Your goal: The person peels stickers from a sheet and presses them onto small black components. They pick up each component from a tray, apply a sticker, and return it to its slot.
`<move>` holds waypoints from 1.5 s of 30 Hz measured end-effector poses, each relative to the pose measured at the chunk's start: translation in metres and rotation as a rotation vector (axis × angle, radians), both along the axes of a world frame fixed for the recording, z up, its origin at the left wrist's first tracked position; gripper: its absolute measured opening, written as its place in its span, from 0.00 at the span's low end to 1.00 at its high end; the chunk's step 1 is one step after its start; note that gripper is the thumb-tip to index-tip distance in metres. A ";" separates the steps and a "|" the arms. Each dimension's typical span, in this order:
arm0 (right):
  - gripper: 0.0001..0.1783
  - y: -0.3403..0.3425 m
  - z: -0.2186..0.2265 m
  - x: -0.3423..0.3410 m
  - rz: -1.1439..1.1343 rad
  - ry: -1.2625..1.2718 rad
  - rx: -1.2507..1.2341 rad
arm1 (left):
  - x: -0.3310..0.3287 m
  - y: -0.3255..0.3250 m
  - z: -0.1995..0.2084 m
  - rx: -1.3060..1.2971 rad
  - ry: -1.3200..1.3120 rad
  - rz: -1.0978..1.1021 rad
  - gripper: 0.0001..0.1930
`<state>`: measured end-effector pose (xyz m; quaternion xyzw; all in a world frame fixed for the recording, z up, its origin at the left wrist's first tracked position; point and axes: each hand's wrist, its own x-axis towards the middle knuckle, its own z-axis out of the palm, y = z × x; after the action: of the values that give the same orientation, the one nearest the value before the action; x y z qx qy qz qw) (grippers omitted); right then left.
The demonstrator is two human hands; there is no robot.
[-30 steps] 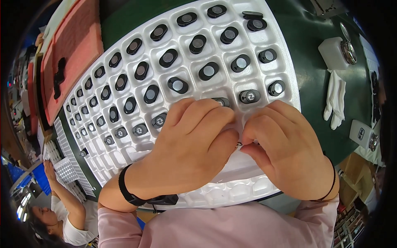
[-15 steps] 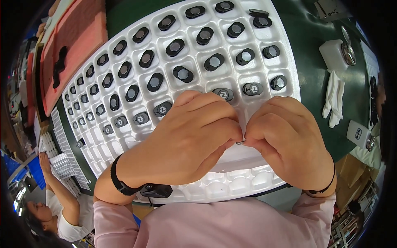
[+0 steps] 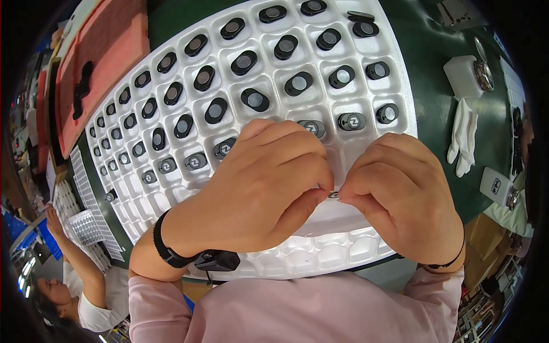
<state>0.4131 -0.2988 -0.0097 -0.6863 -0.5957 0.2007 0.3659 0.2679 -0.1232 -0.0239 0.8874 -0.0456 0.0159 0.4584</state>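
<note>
Dark green worktable (image 3: 426,86), crowded workshop behind: from where I stand, a white moulded tray (image 3: 405,97) spreads across it, many of its pockets each holding a black oval part (image 3: 298,84) topped with a round disc. Over the tray's near side, a worker in pink brings both hands together. Left hand (image 3: 274,177) and right hand (image 3: 403,197) each close thumb against forefinger, their tips meeting on a small piece (image 3: 334,195) held between them, just above the tray; the other fingers curl inward. Most of the piece is hidden, so its full shape I cannot tell. It looks very light and thin, likely easy to bend or drop, and best taken by its edges with the fingertips, off its flat face. To the right lie white gloves (image 3: 463,137) and a white bottle (image 3: 460,76) with a metal top; at left, a red foam slab (image 3: 114,57) and another person (image 3: 106,300) in white.
</note>
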 end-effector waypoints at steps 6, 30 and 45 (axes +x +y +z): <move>0.12 0.001 -0.001 -0.001 0.009 0.004 -0.026 | 0.001 -0.003 -0.002 0.023 -0.013 0.039 0.07; 0.14 -0.001 0.008 0.030 -0.048 -0.074 -0.016 | 0.002 -0.005 -0.002 0.118 -0.018 0.019 0.11; 0.22 -0.007 0.006 0.047 -0.179 -0.119 -0.128 | 0.000 -0.008 -0.002 0.217 -0.234 0.068 0.19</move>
<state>0.4600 -0.3054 -0.0042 -0.7695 -0.5386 0.1636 0.3017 0.2682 -0.1308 -0.0262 0.9249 -0.0698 0.1296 0.3505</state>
